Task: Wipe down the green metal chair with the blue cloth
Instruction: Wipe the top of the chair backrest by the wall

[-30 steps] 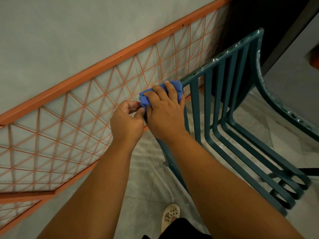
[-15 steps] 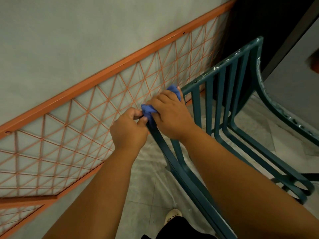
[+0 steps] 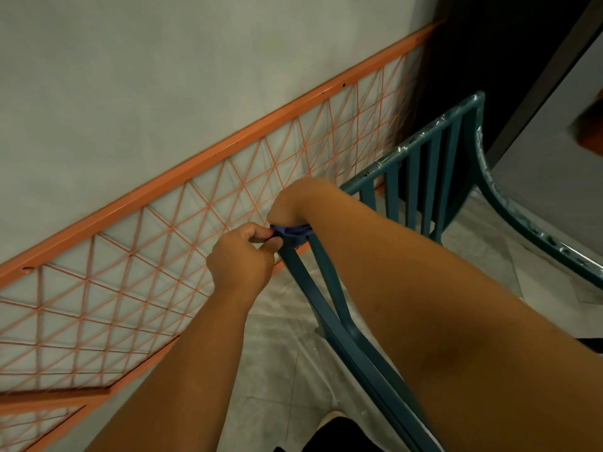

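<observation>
Pinching one end of the blue cloth (image 3: 291,230) between curled fingers and thumb: left hand (image 3: 240,260), just left of the chair frame. Bent down at the wrist over the cloth's other end: right hand (image 3: 295,203), its fingers hidden below, so cannot tell for certain how they close, though the cloth runs straight up into that hand. Wrapped around the near corner of the green metal chair (image 3: 424,164), where the top rail of the slatted back meets a bar slanting down toward the near edge. Only a small strip of cloth in sight, between the two hands. Pale chipped patches along the chair's top rail and along the curved bar at far right. Behind and to the left, an orange wire lattice (image 3: 163,256) fixed along a grey wall (image 3: 163,76). Below, pale tiled floor (image 3: 277,353).
</observation>
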A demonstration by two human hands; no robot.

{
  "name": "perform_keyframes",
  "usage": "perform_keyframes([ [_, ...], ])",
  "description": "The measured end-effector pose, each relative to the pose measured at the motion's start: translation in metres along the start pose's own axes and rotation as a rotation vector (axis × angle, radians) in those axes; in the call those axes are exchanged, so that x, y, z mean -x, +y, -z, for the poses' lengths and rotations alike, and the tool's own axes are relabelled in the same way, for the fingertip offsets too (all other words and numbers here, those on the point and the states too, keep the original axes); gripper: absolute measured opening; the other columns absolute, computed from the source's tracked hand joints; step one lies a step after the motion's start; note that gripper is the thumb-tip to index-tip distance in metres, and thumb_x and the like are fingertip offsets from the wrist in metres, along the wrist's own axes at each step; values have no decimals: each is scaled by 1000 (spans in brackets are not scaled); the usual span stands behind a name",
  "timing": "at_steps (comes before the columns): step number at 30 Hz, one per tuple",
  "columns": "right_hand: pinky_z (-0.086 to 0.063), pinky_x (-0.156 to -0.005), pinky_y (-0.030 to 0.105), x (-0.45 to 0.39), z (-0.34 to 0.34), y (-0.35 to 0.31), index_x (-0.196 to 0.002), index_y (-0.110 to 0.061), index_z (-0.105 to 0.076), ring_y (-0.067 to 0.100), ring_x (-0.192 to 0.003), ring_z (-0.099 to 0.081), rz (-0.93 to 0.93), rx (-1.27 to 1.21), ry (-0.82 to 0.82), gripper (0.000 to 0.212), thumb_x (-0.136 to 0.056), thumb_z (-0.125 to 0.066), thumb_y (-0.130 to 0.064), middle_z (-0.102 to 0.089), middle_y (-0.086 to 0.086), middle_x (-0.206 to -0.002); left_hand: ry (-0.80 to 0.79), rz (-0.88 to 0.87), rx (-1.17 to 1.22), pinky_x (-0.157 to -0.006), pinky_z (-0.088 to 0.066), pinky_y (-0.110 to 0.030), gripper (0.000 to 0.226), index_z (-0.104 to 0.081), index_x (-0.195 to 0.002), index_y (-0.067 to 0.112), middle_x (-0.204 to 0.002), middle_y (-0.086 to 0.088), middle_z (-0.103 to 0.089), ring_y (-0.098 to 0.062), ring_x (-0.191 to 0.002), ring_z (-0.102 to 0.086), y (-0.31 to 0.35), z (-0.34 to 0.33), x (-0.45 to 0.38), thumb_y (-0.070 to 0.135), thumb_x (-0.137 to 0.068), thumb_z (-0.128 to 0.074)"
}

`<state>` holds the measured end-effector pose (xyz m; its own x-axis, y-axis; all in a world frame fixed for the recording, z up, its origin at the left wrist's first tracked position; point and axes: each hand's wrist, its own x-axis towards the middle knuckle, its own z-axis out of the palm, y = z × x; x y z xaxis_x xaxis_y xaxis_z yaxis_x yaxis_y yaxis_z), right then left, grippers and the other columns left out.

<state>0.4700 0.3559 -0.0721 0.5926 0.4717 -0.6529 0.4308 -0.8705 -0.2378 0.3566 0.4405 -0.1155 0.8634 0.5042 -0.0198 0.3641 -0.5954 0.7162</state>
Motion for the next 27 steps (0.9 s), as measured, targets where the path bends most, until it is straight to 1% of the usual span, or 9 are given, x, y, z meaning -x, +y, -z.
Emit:
perform_keyframes([
  [1,-41,-60,32,-2,1,-3,-57,-11,-51,20,-55,-52,24,-22,-57,25,-81,-50,-18,-55,8,-64,4,11,14,-82,-51,-39,9,-70,-82,28,-84,14,-69,-11,-85,-64,0,0,0,33,-77,-75],
  [3,-42,-67,36,-2,-3,-2,-57,-17,-56,21,-62,-57,42,65,31,20,-71,-51,-31,-62,4,-67,4,36,38,-78,-52,-40,11,-69,-78,27,-83,13,-69,-12,-80,-64,0,0,0,33,-74,-77],
  [6,-34,-72,37,-1,-29,11,-69,-20,-59,22,-76,-56,65,179,456,38,-87,-34,-42,-61,1,-74,-14,64,72,-75,-53,-42,17,-67,-74,23,-77,11,-68,-13,-73,-64,0,2,-2,34,-71,-80],
  [8,-32,-80,39,3,-53,18,-82,-21,-61,23,-87,-53,165,86,730,38,-88,-29,-40,-61,0,-83,-25,71,78,-74,-54,-43,19,-66,-73,22,-74,9,-67,-14,-73,-64,0,3,-4,34,-70,-81],
  [12,-32,-102,44,-1,-105,28,-108,-20,-67,24,-109,-49,378,-212,1086,30,-86,-48,-29,-63,0,-108,-78,57,25,-71,-51,-38,28,-58,-74,24,-73,10,-64,-18,-76,-64,0,2,-2,27,-64,-83],
  [17,-19,-118,40,-10,-151,29,-132,-19,-54,29,-141,-25,347,-406,1285,43,-89,-54,-19,-44,8,-146,-150,-8,-62,-77,-50,-37,29,-57,-81,34,-79,14,-65,-12,-80,-64,2,2,0,30,-64,-81],
  [20,-19,-117,37,-11,-158,10,-133,-24,-47,30,-141,-24,169,-607,1386,48,-87,-56,-13,-34,7,-150,-250,-26,-45,-81,-52,-38,21,-62,-81,37,-82,13,-69,-10,-83,-66,1,11,-7,37,-62,-72],
  [23,-23,-110,37,-9,-150,-17,-127,-27,-47,30,-133,-27,-25,-780,1431,49,-82,-57,-10,-28,4,-145,-266,-75,-123,-80,-50,-36,3,-68,-82,31,-82,12,-69,-12,-84,-64,5,17,-14,33,-80,-68],
  [27,-33,-108,37,-9,-164,-11,-129,-26,-47,29,-131,-35,12,-763,1377,59,-79,-69,-3,-29,8,-143,-223,-145,-226,-75,-48,-34,11,-72,-83,24,-81,9,-68,-14,-79,-61,12,18,-14,32,-86,-64],
])
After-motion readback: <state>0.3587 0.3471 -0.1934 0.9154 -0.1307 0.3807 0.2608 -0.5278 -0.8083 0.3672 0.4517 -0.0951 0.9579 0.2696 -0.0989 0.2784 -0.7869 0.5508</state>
